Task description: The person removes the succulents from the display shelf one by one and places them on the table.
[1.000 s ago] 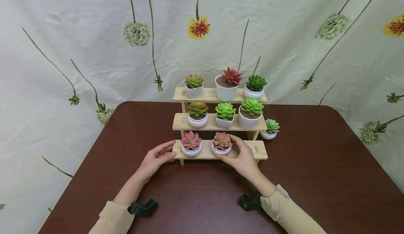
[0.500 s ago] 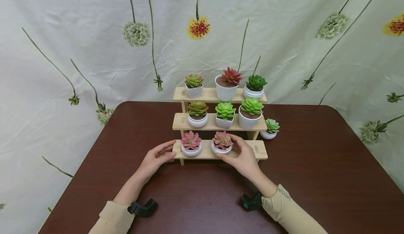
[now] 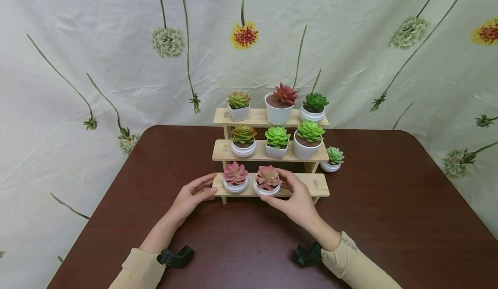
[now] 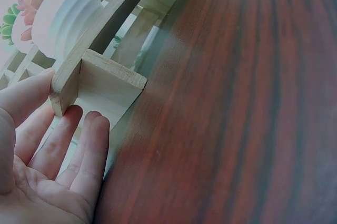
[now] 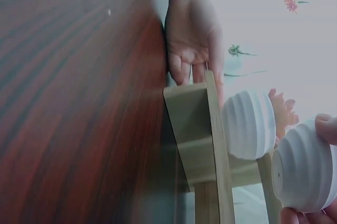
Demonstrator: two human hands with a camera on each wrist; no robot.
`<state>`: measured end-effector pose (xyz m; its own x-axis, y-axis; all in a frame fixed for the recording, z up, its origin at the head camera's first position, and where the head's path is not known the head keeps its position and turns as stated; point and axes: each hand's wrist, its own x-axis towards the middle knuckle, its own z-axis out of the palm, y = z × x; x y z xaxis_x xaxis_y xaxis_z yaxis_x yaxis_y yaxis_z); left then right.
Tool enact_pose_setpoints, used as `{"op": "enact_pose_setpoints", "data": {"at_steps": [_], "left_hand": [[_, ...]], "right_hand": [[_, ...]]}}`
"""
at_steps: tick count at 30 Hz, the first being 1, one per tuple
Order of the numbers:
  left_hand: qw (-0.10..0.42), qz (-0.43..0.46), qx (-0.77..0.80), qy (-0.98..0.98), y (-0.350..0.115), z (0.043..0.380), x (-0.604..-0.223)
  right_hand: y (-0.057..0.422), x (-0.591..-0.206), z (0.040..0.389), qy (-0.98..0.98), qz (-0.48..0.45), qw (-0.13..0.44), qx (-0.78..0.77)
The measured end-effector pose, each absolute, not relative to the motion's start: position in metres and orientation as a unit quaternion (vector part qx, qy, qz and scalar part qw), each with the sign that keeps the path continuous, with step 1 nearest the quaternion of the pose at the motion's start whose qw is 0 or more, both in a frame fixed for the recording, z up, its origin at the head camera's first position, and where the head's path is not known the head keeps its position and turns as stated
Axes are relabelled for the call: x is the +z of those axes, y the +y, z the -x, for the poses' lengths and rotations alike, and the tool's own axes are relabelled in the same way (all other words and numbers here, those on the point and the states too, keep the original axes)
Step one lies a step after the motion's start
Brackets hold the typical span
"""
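One left hand is pinching the left end of the wooden stand, and the right hand is holding a pink potted plant just above the stand's bottom step

Shifts the paler pink succulent left in the right grip, nearer its pink neighbour than before. Lifts it off the lowest shelf.

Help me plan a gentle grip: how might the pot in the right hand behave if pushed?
The white pot is probably stiff: its ribbed wall shows no dent in the right hand. Its sides narrow to a small base, so it may tip.
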<state>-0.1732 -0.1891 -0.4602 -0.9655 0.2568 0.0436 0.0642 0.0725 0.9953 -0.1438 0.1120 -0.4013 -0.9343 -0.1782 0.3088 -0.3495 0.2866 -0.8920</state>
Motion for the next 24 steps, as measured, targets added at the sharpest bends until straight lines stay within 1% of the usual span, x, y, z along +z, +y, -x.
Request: {"op": "enact_pose_setpoints", "data": {"at_steps": [11,19,24], "left_hand": [[0.074,-0.105,0.669,0.732,-0.189,0.173,-0.459],[0.073,-0.107,0.671,0.73,-0.189,0.172,-0.458],[0.07,-0.11,0.674,0.727,-0.189,0.172,-0.458]], "right_hand": [[0.1,-0.402,0.133,-0.793,-0.202,0.067,0.571],[0.09,-0.376,0.114,-0.788,-0.229,0.068,0.568],[0.088,-0.399,0.119,-0.781,-0.246,0.071,0.569]]}}
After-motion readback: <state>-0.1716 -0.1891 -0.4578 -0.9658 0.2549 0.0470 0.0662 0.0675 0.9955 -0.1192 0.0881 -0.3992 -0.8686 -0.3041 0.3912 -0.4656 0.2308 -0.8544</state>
